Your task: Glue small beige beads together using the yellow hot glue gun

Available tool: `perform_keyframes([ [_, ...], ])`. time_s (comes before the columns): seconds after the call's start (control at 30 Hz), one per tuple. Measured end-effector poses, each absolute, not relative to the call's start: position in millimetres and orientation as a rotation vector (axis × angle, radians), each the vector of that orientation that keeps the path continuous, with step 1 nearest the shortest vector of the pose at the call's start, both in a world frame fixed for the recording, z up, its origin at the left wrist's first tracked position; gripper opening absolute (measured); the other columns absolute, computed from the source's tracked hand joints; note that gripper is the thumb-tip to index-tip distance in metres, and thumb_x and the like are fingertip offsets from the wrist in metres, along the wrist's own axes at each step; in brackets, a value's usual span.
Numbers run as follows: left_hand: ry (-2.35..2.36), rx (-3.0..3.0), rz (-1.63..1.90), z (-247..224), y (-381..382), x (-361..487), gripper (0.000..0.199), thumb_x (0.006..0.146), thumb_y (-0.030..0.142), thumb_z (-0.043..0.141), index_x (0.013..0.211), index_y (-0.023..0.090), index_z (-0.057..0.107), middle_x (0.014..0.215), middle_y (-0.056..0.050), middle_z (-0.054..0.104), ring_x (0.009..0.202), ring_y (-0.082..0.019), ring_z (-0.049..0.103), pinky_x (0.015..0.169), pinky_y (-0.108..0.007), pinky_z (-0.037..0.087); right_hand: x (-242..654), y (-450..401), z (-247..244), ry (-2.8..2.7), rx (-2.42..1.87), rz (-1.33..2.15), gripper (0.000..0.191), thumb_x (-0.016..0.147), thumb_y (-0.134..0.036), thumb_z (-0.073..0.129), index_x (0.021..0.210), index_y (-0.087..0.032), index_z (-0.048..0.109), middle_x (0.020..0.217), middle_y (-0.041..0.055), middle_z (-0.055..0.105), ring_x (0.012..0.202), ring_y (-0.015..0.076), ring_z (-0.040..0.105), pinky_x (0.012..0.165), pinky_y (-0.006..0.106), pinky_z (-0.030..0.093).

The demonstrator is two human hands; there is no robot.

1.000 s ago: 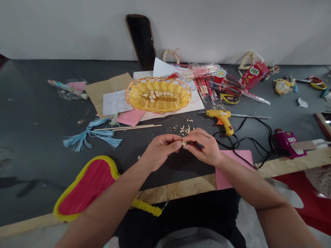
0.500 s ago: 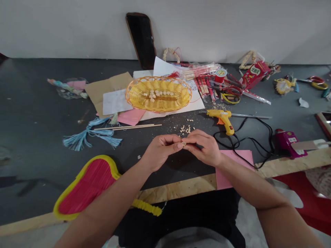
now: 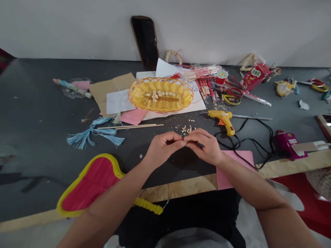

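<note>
My left hand (image 3: 164, 148) and my right hand (image 3: 204, 146) meet fingertip to fingertip over the dark tabletop. Both pinch a small pale wooden piece, mostly hidden now by the fingers. Just beyond them lies a loose pile of short cut wooden bits (image 3: 186, 130). Farther back, a yellow woven basket (image 3: 137, 100) holds several small flower-like clusters (image 3: 155, 95) of similar pale bits. A yellow hot glue gun (image 3: 224, 120) rests on its side to the right of my hands.
Thin wooden sticks (image 3: 139, 126) and a blue tassel (image 3: 82, 137) lie left. A red paddle-shaped piece with yellow edging (image 3: 95, 182) sits near the front edge. A black cord (image 3: 248, 156) loops right, near pink paper (image 3: 238, 160). Scissors (image 3: 232, 96) lie behind; a phone (image 3: 145, 41) leans on the wall.
The view has shifted slightly, so the table's things appear a little farther right. My hands stay together; the small piece between the fingertips is more covered than before.
</note>
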State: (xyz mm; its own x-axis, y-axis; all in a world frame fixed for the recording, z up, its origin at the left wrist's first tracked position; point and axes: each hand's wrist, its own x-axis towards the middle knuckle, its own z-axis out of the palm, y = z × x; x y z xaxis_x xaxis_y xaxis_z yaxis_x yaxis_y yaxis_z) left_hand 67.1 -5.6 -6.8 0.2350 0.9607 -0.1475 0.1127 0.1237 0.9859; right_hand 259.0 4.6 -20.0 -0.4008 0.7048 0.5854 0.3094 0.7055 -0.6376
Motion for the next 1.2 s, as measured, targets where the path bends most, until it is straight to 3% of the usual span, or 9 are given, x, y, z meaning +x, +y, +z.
perform_keyframes([
  [0.13,1.291,1.559,1.023,-4,-7,67,0.019,0.083,0.033,0.068,0.071,0.018,0.069,0.074,-0.004,0.068,0.07,-0.016,0.059,0.067,-0.027,0.042,262,9,-20,-1.899,-0.897,0.606,0.01,0.091,-0.02,0.062,0.099,-0.021,0.067,0.087,0.0046,0.07,0.079,0.0154,0.065,0.07,0.03,0.056],
  [0.4,1.249,1.869,1.046,-18,-6,67,0.012,0.089,0.027,0.06,0.095,0.02,0.069,0.091,-0.006,0.074,0.079,-0.018,0.065,0.075,-0.029,0.048,256,20,-8,-1.736,-1.088,0.784,0.017,0.091,-0.031,0.063,0.104,-0.02,0.064,0.086,0.0022,0.067,0.071,0.012,0.061,0.062,0.024,0.052],
  [0.67,1.203,1.936,1.042,-24,-3,68,0.016,0.089,0.021,0.056,0.1,0.02,0.068,0.091,-0.007,0.074,0.083,-0.02,0.067,0.079,-0.032,0.05,237,102,36,-2.325,-1.055,0.226,0.012,0.089,-0.015,0.059,0.098,-0.018,0.067,0.093,0.0053,0.07,0.076,0.0156,0.061,0.071,0.028,0.049],
  [0.8,1.188,1.963,1.045,-26,-3,68,0.016,0.089,0.021,0.056,0.098,0.022,0.069,0.094,-0.007,0.075,0.085,-0.02,0.068,0.079,-0.033,0.05,225,147,33,-2.523,-1.27,0.041,0.013,0.09,-0.017,0.06,0.098,-0.018,0.069,0.097,0.008,0.072,0.093,0.0227,0.063,0.082,0.035,0.049],
  [0.93,1.145,2.014,1.008,-28,-3,68,0.018,0.09,0.019,0.054,0.096,0.02,0.07,0.095,-0.008,0.076,0.089,-0.022,0.069,0.08,-0.034,0.051,210,165,29,-2.707,-1.44,-0.113,0.016,0.091,-0.019,0.059,0.101,-0.017,0.071,0.103,0.0121,0.073,0.099,0.0274,0.063,0.083,0.038,0.048],
  [1.2,1.142,2.088,0.961,-33,-1,70,0.016,0.09,0.017,0.053,0.094,0.021,0.068,0.095,-0.003,0.077,0.092,-0.019,0.071,0.08,-0.031,0.053,195,170,31,-2.824,-1.646,-0.297,0.024,0.092,-0.021,0.053,0.107,-0.019,0.072,0.107,0.0131,0.074,0.11,0.0305,0.059,0.091,0.043,0.042],
])
